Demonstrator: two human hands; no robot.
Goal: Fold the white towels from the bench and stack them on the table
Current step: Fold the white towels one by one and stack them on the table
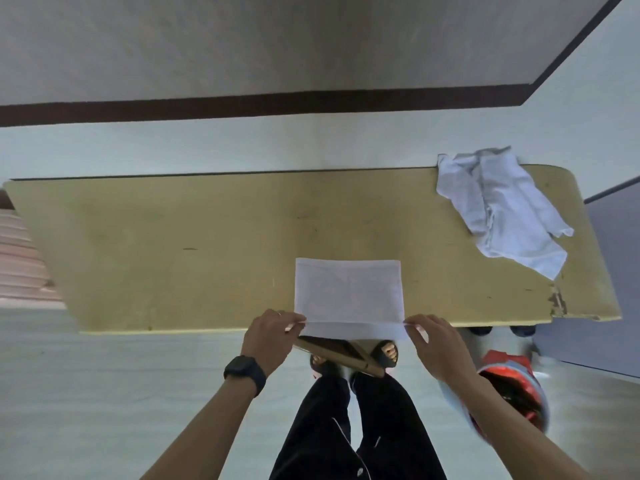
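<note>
**Two hands pinch one towel at the near edge**

Hands: two in view. Left hand point(273, 336) pinches the near left corner of the flat towel point(348, 292) between thumb and curled fingers. Right hand point(438, 344) pinches the near right corner the same way. One black watch point(245, 372) on the left wrist.

Flat towel: one, white, a neat rectangle. It lies on the yellow top point(173, 244), centred on the near side. A crease runs across it between the two hands, and the narrow strip nearer the person reaches just past the top's near edge.

Heap point(498, 209): one, white, crumpled, at the far right end of the same top, well apart from the flat towel. How many towels are in it cannot be told.

Whether the yellow top is the bench or the table cannot be told.

Below the near edge: two sandalled feet point(388, 353), dark trousers, one wooden frame point(341, 353) lying on the floor. One blurred red object point(512, 386) to the right, partly behind the right forearm.
</note>
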